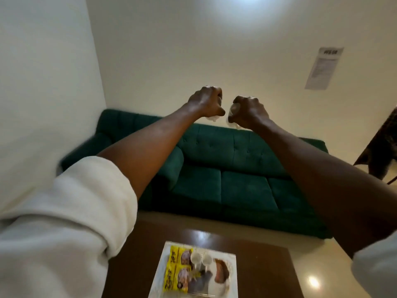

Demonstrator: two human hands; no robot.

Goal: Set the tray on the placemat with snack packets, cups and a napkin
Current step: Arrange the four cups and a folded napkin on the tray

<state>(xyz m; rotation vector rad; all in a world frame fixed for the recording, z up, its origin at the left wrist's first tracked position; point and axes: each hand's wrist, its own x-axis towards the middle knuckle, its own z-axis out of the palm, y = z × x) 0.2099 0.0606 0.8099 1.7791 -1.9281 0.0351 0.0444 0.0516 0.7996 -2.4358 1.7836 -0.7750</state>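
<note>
Dark brown wood worktop (268, 267) sits low in the view, with a pale tray or placemat (160, 274) on it; I cannot separate tray from mat, as only one pale rectangle shows. On it lie yellow snack packets (175, 268), two by my count, stacked one behind the other along the left side. Two white cups (202, 259) stand side by side, touching or nearly so, just right of the packets. A brown-and-white item (222, 271) lies to the right of the cups, possibly a third packet or the napkin; too blurred to say. Something clear and glossy covers the near edge.

Both hands are raised well above and beyond the worktop, in front of the green sofa (225, 186). Left hand (206, 102): grip clenched, with a bit of white material showing under the fist. Right hand (249, 112): grip clenched around a small pale, translucent thing. What either holds cannot be identified. White sleeves are pushed up both forearms.

Step judgement: the tray looks largely loaded, so this reads as a late stage, with the hands away from the set. The next move likely calls for bringing both hands down to the worktop and placing whatever they hold without knocking the cups.

Counts: one sofa, one paper notice (322, 68) on the wall.
</note>
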